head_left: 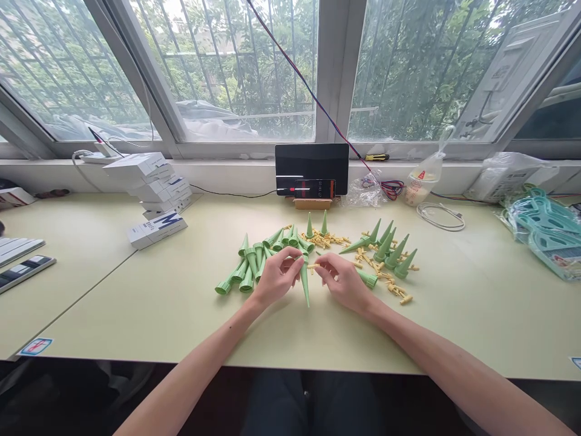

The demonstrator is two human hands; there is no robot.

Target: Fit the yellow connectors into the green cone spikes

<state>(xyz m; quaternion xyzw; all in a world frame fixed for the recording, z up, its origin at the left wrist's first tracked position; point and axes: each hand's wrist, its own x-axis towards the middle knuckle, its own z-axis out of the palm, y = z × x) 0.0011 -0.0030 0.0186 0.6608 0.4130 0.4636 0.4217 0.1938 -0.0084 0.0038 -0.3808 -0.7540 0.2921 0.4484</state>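
My left hand (276, 277) is closed around the wide end of a green plastic cone spike (304, 284), whose tip points down toward me. My right hand (344, 280) pinches a small yellow plastic piece (313, 266) just beside the cone's top. A pile of green cones (247, 266) lies flat to the left of my hands. More green cones (391, 249) stand or lean to the right. Small yellow pieces (327, 240) are scattered between and beyond the hands.
A phone on a wooden stand (314, 191) and a dark tablet (311, 166) sit at the back by the window. White boxes (154, 188) are stacked at left. Cables, plastic bags (508, 174) and teal packaged items (547, 233) lie at right.
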